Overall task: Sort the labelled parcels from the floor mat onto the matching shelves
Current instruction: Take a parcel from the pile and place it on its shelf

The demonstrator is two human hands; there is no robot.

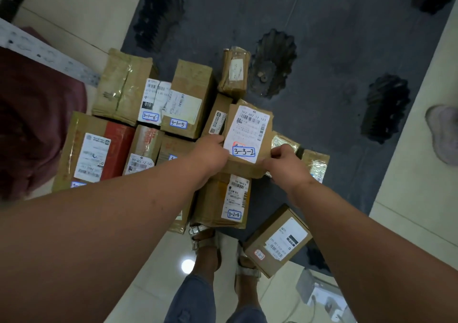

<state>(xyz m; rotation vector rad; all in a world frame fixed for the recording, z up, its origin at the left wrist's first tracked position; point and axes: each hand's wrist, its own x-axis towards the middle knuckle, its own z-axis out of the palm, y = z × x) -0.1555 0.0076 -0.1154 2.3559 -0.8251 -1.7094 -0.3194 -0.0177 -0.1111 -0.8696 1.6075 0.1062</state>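
- The parcel marked 3-3-2 (247,134) sits raised above the other parcels (153,109) on the dark floor mat (334,37).
- The left hand (210,156) grips its left edge; the right hand (285,161) pinches its right edge.

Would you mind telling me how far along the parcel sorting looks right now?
Nothing visibly finished: no shelves are in view. In hand: the left hand and right hand grip the parcel marked 3-3-2. Left: the parcels marked 3-1-6, 3-1-5 and 3-2-8, plus several more, still sit on or beside the floor mat.
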